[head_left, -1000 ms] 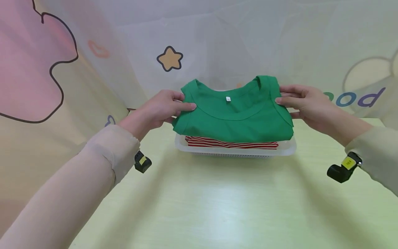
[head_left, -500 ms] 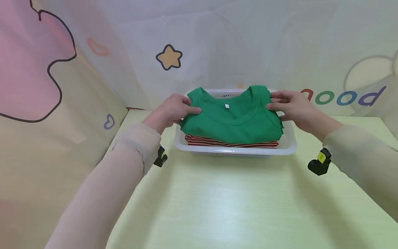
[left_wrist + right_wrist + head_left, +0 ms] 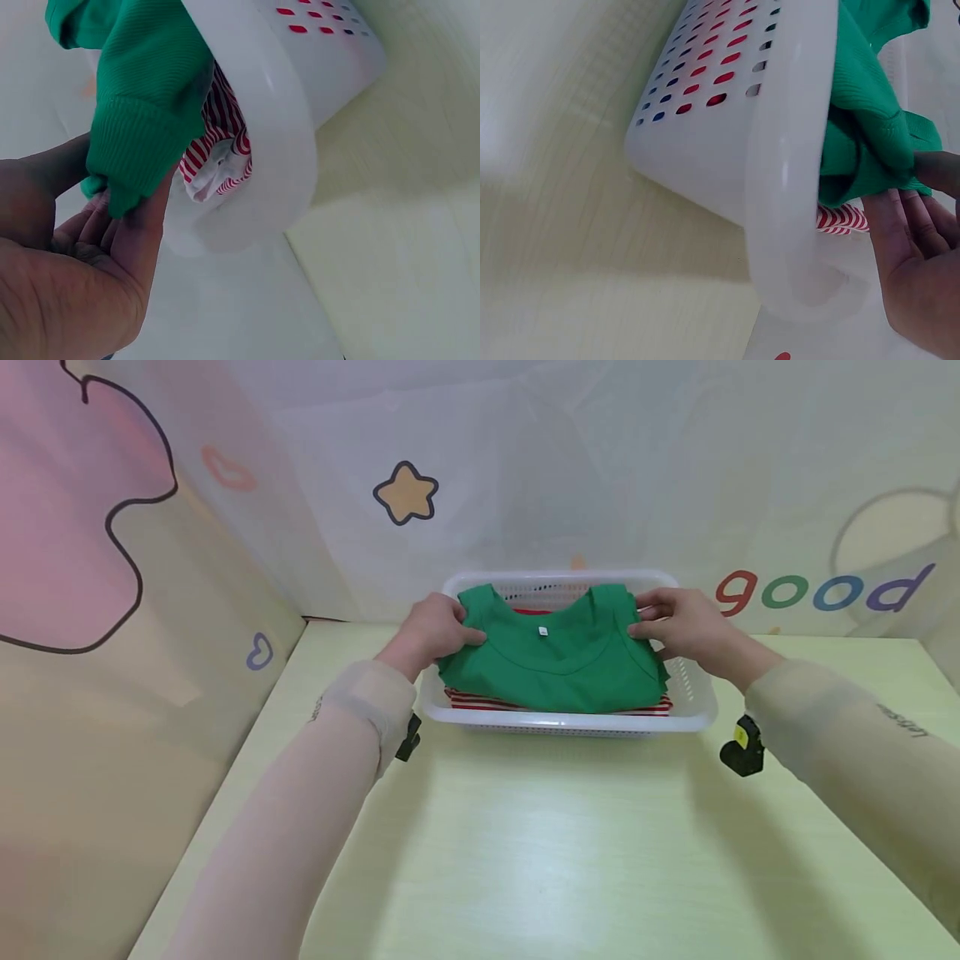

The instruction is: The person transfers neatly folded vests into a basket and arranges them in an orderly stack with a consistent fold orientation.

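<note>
A folded green shirt (image 3: 555, 664) with a small white neck label lies over a red-and-white striped garment (image 3: 491, 702) within the white plastic basket (image 3: 562, 722). At the shirt's left side my left hand (image 3: 437, 631) pinches the fabric between thumb and fingers. My right hand (image 3: 686, 627) pinches the opposite side the same way. Both wrist views show the green cloth between thumb and fingers, just inside the basket rim. Beneath it the striped cloth (image 3: 217, 154) shows in the left wrist view. What lies deeper in the basket is mostly hidden.
The basket stands on a pale wooden table (image 3: 525, 843), near its back edge. Behind it hangs a printed cloth backdrop (image 3: 600, 485) with a star and coloured letters. Another stretch of the backdrop rises along the table's left edge.
Both hands have lowered the green shirt into the basket and moved closer together. The basket's back rim and some red cloth behind the neckline now show.
</note>
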{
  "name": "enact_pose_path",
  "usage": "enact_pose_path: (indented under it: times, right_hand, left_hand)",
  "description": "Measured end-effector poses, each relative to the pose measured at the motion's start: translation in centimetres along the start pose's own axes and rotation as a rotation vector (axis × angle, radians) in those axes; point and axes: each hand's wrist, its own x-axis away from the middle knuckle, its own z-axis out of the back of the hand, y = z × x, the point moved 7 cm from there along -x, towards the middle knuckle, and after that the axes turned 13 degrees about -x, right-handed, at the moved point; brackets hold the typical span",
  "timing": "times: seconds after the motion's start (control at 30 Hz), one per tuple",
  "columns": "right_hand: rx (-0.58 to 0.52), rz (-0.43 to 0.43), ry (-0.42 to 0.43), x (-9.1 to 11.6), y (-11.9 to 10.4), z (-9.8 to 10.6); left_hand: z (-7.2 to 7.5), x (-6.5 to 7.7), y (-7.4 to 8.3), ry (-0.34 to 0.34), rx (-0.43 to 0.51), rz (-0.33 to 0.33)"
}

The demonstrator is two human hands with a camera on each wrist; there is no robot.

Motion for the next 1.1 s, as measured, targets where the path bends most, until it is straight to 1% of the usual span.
enact_pose_path:
  times: [0.1, 0.23, 0.43, 0.57, 0.73, 0.83, 0.9, 1.03, 1.1]
  right_hand:
    - [0.033, 0.001, -0.003, -0.2, 0.0, -0.2]
    - [0.058, 0.004, 0.002, -0.3, 0.1, 0.0]
    - [0.101, 0.040, 0.010, -0.2, -0.1, 0.5]
    - [0.130, 0.056, -0.003, -0.3, -0.3, 0.5]
    - [0.143, 0.034, -0.030, -0.5, -0.1, 0.4]
    - [0.159, 0.022, -0.047, -0.3, -0.2, 0.5]
    - [0.203, 0.033, -0.063, -0.2, -0.5, 0.6]
    - [0.302, 0.079, -0.090, 0.2, -1.8, 0.7]
    - [0.323, 0.090, -0.100, 0.4, -2.4, 0.6]
  left_hand:
    - [-0.2, -0.4, 0.1, 0.014, -0.030, 0.003]
    - [-0.5, -0.7, 0.2, 0.025, -0.056, 0.011]
    - [-0.7, -0.9, 0.3, 0.035, -0.122, 0.018]
    - [-1.0, -1.1, 0.5, 0.016, -0.176, 0.009]
    - [-1.1, -0.8, 0.5, -0.006, -0.188, 0.024]
    - [-0.9, -0.4, 0.5, -0.013, -0.200, 0.039]
    - [-0.7, -0.3, 0.5, -0.017, -0.199, 0.046]
    - [0.2, 0.1, 0.7, 0.013, -0.202, 0.046]
    - [0.7, 0.2, 0.9, 0.028, -0.213, 0.035]
